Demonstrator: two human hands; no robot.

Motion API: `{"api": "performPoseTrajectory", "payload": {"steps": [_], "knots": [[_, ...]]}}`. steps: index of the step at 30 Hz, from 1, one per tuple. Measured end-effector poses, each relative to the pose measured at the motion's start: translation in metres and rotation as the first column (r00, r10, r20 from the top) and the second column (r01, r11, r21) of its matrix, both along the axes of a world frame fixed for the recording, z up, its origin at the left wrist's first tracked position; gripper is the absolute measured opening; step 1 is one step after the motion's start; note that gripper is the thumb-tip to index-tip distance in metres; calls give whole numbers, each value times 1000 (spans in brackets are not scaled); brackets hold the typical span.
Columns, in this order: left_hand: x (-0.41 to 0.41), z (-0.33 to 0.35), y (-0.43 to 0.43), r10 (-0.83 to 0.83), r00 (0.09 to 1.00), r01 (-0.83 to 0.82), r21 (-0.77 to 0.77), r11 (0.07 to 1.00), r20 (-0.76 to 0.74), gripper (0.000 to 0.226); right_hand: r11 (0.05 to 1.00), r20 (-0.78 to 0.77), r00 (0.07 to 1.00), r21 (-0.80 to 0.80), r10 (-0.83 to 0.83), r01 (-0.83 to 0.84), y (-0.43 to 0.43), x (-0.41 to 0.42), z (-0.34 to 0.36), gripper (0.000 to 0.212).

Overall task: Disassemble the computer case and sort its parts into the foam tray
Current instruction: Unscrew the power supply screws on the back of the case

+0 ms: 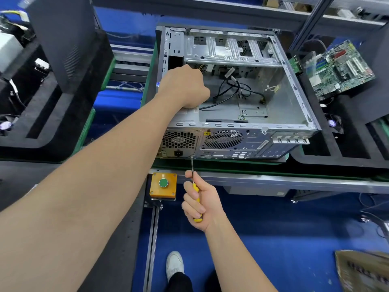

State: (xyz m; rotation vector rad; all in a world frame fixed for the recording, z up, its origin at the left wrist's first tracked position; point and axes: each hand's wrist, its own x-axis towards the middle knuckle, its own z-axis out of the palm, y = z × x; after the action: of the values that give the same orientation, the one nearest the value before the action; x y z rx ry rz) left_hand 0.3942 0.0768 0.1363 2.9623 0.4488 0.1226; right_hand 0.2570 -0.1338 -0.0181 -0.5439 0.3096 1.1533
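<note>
The open grey computer case [273, 131] lies on its side on the workbench, rear panel toward me, with black cables [233, 89] loose inside. My left hand [185, 85] reaches into the case's left side, fingers curled over the power supply [179, 142]; what it grips is hidden. My right hand [200, 201] grips a yellow-handled screwdriver [196, 192], its tip touching the lower edge of the rear panel by the power supply. A green motherboard [341, 68] lies on the black foam tray [353, 121] to the right.
Another black foam tray [63, 106] with a dark panel [61, 39] standing in it sits to the left. An orange box with a green button [163, 184] is fixed to the bench's front rail. A small fan [332, 123] lies in the right tray. A cardboard box [364, 270] is on the blue floor.
</note>
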Motion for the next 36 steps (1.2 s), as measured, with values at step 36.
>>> {"api": "performPoseTrajectory", "payload": {"steps": [36], "knots": [[1, 0, 0, 6, 1000, -6, 19, 1000, -4, 29, 994, -29, 995, 67, 91, -88, -15, 12, -3, 28]]}}
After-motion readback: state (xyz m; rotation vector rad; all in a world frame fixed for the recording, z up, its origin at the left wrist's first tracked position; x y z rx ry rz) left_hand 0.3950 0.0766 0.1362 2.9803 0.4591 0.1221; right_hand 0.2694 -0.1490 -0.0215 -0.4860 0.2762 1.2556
